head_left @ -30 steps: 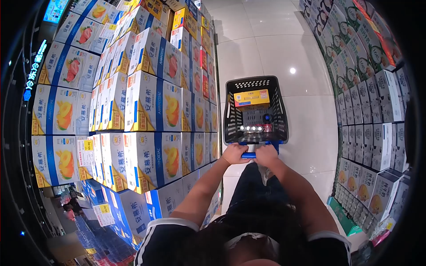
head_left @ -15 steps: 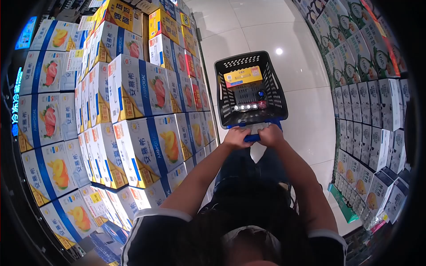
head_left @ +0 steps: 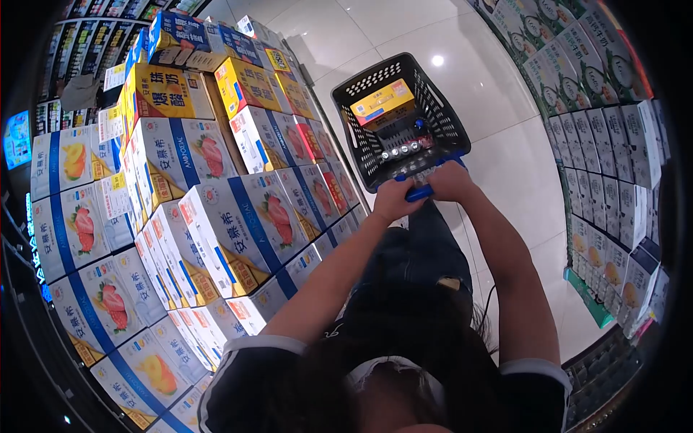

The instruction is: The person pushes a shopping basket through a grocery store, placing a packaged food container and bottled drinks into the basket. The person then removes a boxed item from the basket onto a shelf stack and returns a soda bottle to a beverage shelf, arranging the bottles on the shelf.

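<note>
Gripping the blue handle at the near edge of the basket, the person's left hand and right hand sit side by side in the head view, wrapped around it. Inside, a yellow box lies by the far edge, silver-topped containers nearer the handle.

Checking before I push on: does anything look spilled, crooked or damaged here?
Nothing stands out: the stacked cartons look orderly, no spill shows on the visible floor, and the yellow box sits inside the black basket.
</note>
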The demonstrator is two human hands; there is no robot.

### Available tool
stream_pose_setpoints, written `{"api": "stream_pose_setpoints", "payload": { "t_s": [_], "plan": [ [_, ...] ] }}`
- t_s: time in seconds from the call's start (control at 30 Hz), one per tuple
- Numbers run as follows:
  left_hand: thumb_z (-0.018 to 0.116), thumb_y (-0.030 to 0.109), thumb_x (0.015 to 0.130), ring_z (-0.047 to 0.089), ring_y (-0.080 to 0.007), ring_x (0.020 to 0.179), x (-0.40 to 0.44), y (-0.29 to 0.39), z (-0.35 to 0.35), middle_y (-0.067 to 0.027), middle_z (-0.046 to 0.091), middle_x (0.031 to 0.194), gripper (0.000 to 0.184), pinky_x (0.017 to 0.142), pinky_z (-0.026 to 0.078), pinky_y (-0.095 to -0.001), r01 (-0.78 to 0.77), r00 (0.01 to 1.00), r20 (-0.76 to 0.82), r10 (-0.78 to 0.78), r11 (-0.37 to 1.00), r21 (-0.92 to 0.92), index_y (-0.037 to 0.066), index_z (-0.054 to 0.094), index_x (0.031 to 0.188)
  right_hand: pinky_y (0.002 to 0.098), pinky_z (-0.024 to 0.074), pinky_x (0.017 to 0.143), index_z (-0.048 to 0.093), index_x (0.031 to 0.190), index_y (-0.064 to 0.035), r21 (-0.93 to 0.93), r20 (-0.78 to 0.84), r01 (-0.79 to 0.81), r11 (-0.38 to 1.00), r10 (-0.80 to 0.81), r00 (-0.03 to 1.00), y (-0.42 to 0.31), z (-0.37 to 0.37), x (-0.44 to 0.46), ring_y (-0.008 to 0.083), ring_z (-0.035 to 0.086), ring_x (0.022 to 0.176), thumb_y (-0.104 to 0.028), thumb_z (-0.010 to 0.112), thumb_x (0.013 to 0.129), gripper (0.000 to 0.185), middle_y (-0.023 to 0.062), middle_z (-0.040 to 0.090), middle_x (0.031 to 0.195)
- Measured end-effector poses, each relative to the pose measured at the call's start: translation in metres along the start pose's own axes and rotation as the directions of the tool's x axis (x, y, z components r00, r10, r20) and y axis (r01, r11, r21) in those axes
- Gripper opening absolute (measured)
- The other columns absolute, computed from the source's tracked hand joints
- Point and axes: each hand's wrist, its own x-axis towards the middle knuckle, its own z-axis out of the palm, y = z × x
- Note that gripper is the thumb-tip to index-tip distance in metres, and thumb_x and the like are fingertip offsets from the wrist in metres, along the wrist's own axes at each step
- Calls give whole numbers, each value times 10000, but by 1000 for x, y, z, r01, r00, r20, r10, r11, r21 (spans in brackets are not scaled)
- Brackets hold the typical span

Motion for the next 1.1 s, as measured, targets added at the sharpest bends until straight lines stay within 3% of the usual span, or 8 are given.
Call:
{"api": "stream_pose_setpoints", "payload": {
  "t_s": [0.47,0.6,0.7,0.8,0.9,0.97,1.0,1.1],
  "plan": [
    [697,408,636,583,-294,616,113,-67,-64,-103,579,630,363,582,460,-395,69,997,-17,-71,993,-93,86,571,746,369,486,592,640,684,-109,8,54,30,1000,-31,998,63,-69,121,255,634,651,-339,668,625,239,102,631,659],
    [604,389,765,601,-294,687,127,-92,-70,-125,606,730,341,641,468,-372,151,955,282,-94,971,-187,65,593,870,362,476,680,639,756,-103,82,257,-94,992,70,964,64,-86,142,266,625,731,-387,689,625,317,86,636,729],
    [352,327,947,577,-172,727,136,-118,-67,-102,588,748,390,685,454,-295,398,906,388,-168,645,-652,19,591,919,354,434,749,580,830,-56,418,-28,38,908,-29,999,64,-89,142,274,541,838,-382,716,635,404,108,555,848],
    [370,387,935,572,-144,623,149,-165,-61,-76,588,666,452,622,463,-277,574,809,446,-382,355,-738,6,593,837,281,410,687,526,783,-26,944,-48,-4,329,151,987,28,-167,161,175,510,716,-200,708,700,266,56,508,763],
    [425,376,917,571,-120,647,170,-223,-61,-64,604,685,415,628,455,-259,625,778,451,-437,467,-625,2,583,831,259,395,596,506,711,-60,827,-262,349,-440,246,933,10,-251,175,118,519,655,-240,692,752,262,24,537,696],
    [467,378,896,577,-135,666,195,-264,-61,-73,612,703,389,640,452,-276,634,772,469,-428,562,-531,11,582,840,283,377,420,477,648,-74,475,-549,646,-598,372,748,12,-294,192,166,477,432,-338,676,775,353,31,498,541],
    [489,384,884,582,-150,675,206,-285,-57,-80,615,714,382,647,452,-289,633,770,471,-430,606,-481,15,581,844,276,361,375,470,636,-78,368,-573,799,-476,561,597,11,-319,209,177,469,387,-362,596,829,366,39,494,518],
    [534,386,846,596,-285,744,254,-331,-61,-162,610,773,369,686,453,-349,571,787,466,-404,763,-304,19,575,840,284,484,449,471,621,-60,125,-577,881,-457,688,439,24,-353,255,178,540,473,-66,648,735,210,79,534,564]
  ]
}}
